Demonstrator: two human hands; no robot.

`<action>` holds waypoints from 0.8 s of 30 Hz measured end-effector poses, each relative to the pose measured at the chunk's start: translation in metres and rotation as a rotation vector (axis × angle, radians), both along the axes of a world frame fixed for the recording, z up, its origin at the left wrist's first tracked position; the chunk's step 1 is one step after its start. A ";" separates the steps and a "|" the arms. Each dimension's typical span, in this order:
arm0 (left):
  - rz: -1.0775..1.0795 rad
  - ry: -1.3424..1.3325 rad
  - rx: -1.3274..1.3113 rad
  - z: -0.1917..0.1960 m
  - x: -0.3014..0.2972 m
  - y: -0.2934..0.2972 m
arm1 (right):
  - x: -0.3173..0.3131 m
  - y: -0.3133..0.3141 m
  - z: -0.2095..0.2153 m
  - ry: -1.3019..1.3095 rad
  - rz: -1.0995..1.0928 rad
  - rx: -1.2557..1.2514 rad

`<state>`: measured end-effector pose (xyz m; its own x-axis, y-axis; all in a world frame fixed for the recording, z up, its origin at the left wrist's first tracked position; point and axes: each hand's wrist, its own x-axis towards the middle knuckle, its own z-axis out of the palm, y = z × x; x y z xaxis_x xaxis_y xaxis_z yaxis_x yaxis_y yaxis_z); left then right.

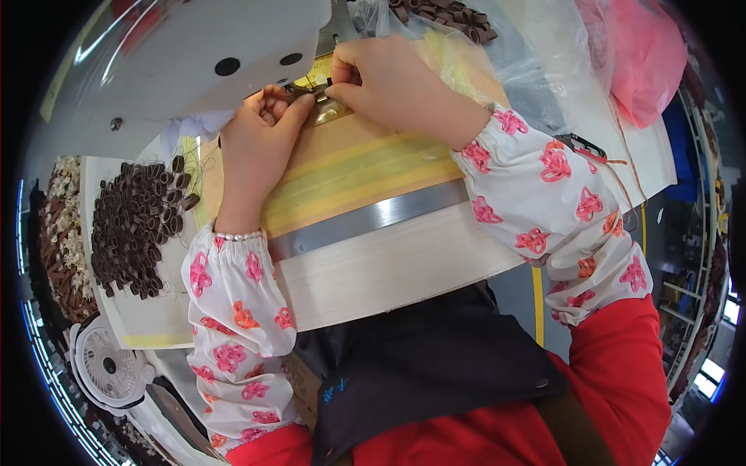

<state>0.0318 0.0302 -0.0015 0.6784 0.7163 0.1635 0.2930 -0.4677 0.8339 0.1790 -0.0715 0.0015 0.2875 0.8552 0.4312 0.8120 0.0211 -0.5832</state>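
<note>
Both our hands meet at the top middle of the view, under the white body of a sewing machine [194, 54]. Starting at the far left, a small white fan [109, 365] sits near the lower edge. Above it, a pale tray [144, 322] holds a heap of dark brown loops [140, 225], curled strips piled loosely. Next comes our left hand [260, 144], its sleeve white with pink flower shapes. Its fingers are curled, and thumb and forefinger press together on a small brown piece [326, 115] lying on the tan work surface [357, 167]. Our right hand [396, 85] touches the same small piece from the other side, fingers bent and pinched close against it, just beside the left fingertips. We cannot tell the shape of the piece, since the fingers cover most of it. A metal strip [373, 219] crosses the work surface below both wrists. Further right lie a clear plastic bag [528, 85] and a pink bag [645, 54]. More dark loops [458, 15] rest at the top edge.
</note>
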 end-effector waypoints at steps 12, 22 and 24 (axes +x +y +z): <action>-0.331 -0.043 -0.018 0.009 -0.034 -0.031 | -0.019 -0.023 0.017 0.849 0.106 -0.327; -0.412 -0.003 0.305 0.005 -0.021 -0.010 | -0.047 -0.055 0.024 0.497 0.337 -0.202; -0.373 0.009 0.393 -0.001 -0.019 -0.007 | -0.029 -0.041 0.027 0.666 0.274 -0.337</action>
<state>0.0124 0.0230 -0.0030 0.8776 0.3128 0.3633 0.0539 -0.8174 0.5736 0.1498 -0.1122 0.0281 0.1541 0.9867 -0.0516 0.2817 -0.0939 -0.9549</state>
